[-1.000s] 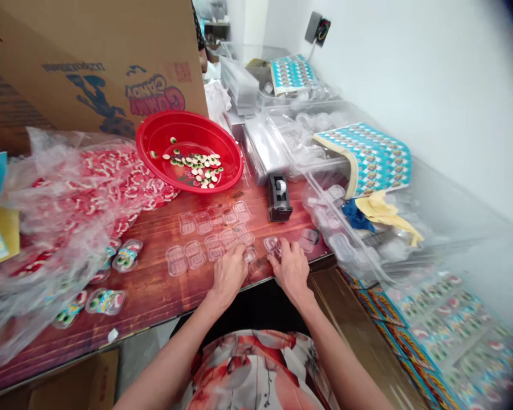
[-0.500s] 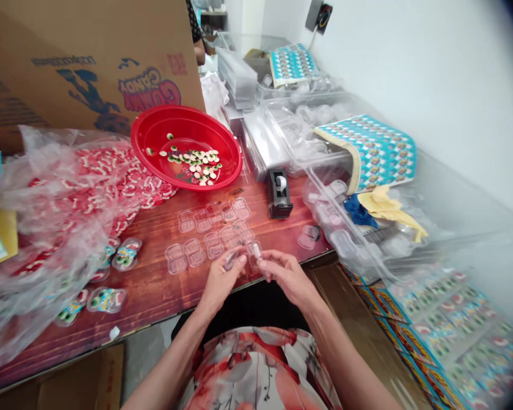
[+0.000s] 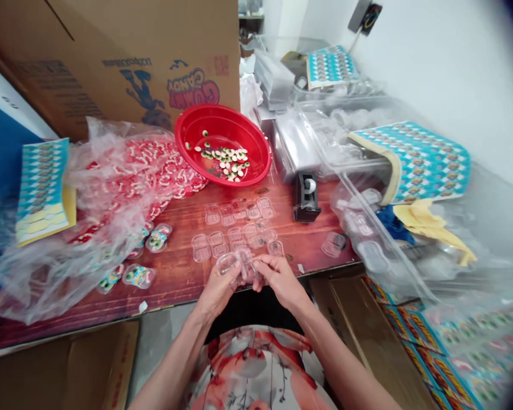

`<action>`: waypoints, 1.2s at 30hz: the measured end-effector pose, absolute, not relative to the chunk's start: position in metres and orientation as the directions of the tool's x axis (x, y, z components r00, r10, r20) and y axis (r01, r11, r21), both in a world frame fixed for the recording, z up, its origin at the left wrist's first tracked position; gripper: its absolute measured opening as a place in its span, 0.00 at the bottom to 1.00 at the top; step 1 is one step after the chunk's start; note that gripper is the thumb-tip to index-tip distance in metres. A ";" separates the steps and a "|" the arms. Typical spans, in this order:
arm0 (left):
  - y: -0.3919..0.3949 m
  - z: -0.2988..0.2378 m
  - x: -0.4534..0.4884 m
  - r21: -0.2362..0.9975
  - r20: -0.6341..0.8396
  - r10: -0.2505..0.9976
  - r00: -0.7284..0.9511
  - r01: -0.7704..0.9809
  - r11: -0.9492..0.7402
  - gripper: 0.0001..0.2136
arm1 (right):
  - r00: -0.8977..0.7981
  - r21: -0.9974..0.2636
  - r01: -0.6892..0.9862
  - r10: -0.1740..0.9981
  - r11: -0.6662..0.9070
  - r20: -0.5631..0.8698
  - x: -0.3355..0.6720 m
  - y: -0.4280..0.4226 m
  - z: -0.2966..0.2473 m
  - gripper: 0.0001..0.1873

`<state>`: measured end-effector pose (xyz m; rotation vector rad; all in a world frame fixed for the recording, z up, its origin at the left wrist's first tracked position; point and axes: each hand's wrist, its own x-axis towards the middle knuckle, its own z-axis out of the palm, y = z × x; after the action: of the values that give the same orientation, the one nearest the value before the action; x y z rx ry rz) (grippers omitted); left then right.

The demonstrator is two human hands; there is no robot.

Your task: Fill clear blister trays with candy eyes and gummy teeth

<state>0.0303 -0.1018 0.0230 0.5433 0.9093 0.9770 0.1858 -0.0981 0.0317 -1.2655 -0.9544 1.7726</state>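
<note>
My left hand (image 3: 217, 286) and my right hand (image 3: 279, 279) meet at the table's front edge, both pinching a small stack of clear plastic blister shells (image 3: 238, 265). Just beyond them several empty clear shells (image 3: 235, 225) lie in rows on the red-brown wooden table (image 3: 179, 279). Behind those stands a red bowl (image 3: 222, 144) holding eyeball-shaped candies. Filled, sealed candy packs (image 3: 139, 275) lie to the left near the front.
A clear bag of red-and-white gummies (image 3: 115, 188) sprawls at the left. A black tape dispenser (image 3: 306, 197) stands right of the shells. Printed sticker sheets (image 3: 414, 159), a big cardboard box (image 3: 111, 57) and bags of clear trays (image 3: 367, 228) crowd the back and right.
Both hands lifted off the table, where they pressed on shells, and came together holding clear shells. The view swung left.
</note>
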 end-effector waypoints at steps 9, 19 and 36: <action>-0.106 0.016 0.020 0.871 -0.449 0.893 -0.036 -0.239 0.429 0.26 | 0.070 -0.892 0.447 0.997 -0.067 -0.039 0.173 -0.102 0.040 0.10; -0.114 0.014 0.021 0.826 -0.533 0.845 -0.043 -0.244 0.509 0.30 | -0.097 -0.954 0.087 0.951 -0.286 -0.294 0.160 -0.108 0.029 0.11; -0.115 0.016 0.006 0.786 -0.577 0.816 0.030 -0.251 0.565 0.27 | 0.059 -0.540 0.828 0.981 -0.150 -0.182 0.162 -0.098 0.022 0.09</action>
<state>0.0064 -0.1147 0.0156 0.5547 1.2897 0.8904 0.1623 -0.0976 0.0223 -2.0498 -1.8268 0.7463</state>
